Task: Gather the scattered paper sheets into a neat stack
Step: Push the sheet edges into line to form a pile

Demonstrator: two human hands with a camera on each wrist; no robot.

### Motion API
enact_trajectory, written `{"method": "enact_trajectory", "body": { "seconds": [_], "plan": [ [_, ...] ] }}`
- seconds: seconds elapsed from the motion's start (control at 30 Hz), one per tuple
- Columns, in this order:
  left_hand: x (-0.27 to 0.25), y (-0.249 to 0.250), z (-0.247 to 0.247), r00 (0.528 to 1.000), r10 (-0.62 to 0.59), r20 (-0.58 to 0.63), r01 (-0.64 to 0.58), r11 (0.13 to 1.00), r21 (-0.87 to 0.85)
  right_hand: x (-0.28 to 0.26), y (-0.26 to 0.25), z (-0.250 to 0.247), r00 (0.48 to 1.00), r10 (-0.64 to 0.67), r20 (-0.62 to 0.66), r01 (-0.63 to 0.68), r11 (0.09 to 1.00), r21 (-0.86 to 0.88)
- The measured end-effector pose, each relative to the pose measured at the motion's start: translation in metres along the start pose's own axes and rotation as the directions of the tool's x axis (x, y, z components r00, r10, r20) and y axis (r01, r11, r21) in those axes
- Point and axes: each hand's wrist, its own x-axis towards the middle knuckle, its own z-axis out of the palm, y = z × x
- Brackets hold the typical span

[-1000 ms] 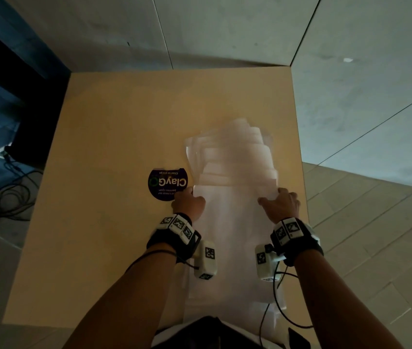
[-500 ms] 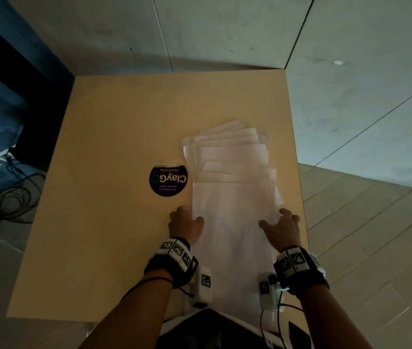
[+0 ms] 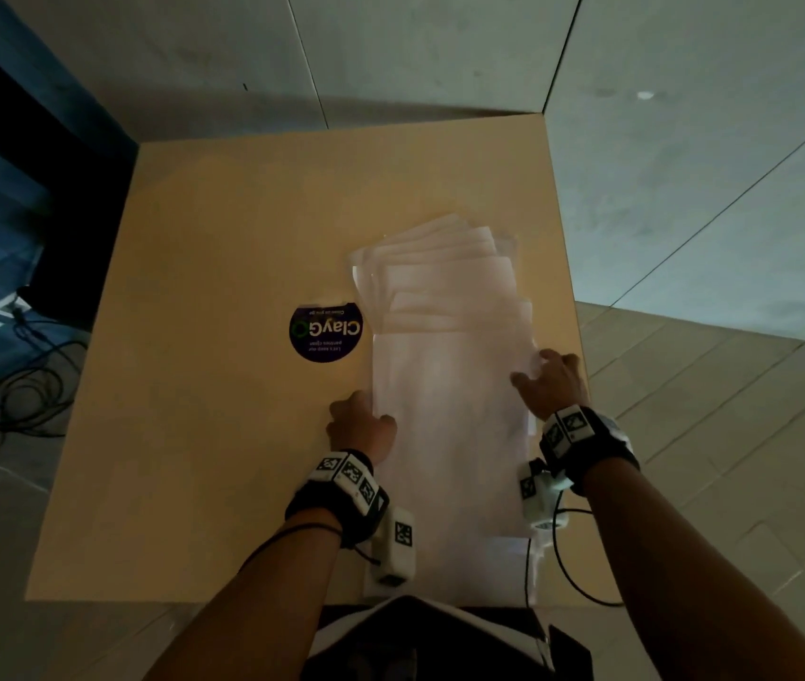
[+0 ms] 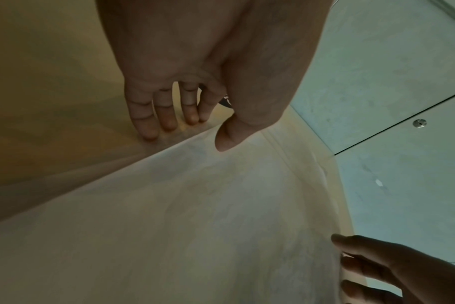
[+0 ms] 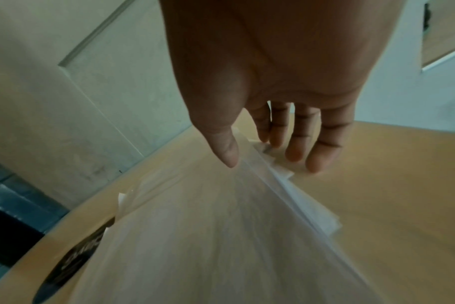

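Observation:
Several white paper sheets [image 3: 445, 385] lie overlapped in a long pile on the right half of the tan table [image 3: 214, 459], fanned out at the far end [image 3: 440, 267]. My left hand [image 3: 361, 425] rests at the pile's left edge. In the left wrist view its fingers [image 4: 166, 123] point straight down onto the table beside the paper [image 4: 195, 216], with the thumb over the edge. My right hand [image 3: 545, 376] is at the right edge. Its straight fingers [image 5: 296, 152] touch the staggered sheet edges [image 5: 281, 174], and its thumb lies on the top sheet.
A round dark "ClayGo" sticker [image 3: 326, 327] is stuck to the table just left of the pile. The table's right edge [image 3: 580, 336] runs close beside my right hand. Cables [image 3: 2, 400] lie on the floor at the left. Concrete walls stand behind the table.
Both hands slid back toward me along the pile's sides. The right hand has since moved forward again along the right edge, while the left stays near the front.

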Motion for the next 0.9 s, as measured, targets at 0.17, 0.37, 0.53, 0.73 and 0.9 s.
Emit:
{"method": "enact_trajectory", "body": {
  "seconds": [0.17, 0.37, 0.53, 0.73, 0.9],
  "plan": [
    [-0.003, 0.006, -0.001, 0.999, -0.012, 0.048, 0.015, 0.997, -0.072, -0.001, -0.001, 0.004, 0.996, 0.049, 0.072, -0.052, 0.998, 0.041],
    [-0.001, 0.004, -0.006, 0.999, -0.031, -0.009, 0.031, 0.999, -0.005, -0.007, 0.009, 0.002, 0.997, 0.082, 0.012, -0.083, 0.994, 0.077],
    [-0.004, 0.015, 0.004, 0.997, -0.001, 0.083, 0.004, 1.000, -0.030, -0.016, 0.005, 0.019, 0.993, 0.074, 0.093, -0.081, 0.994, 0.076],
    [0.005, 0.007, -0.014, 0.994, -0.105, -0.028, 0.105, 0.994, 0.003, -0.006, 0.005, -0.002, 0.985, 0.170, 0.001, -0.170, 0.984, 0.048],
    [-0.012, -0.002, 0.005, 0.999, -0.028, 0.030, 0.028, 1.000, 0.006, -0.036, 0.015, 0.024, 0.985, 0.169, 0.045, -0.171, 0.984, 0.052]
  ]
}}
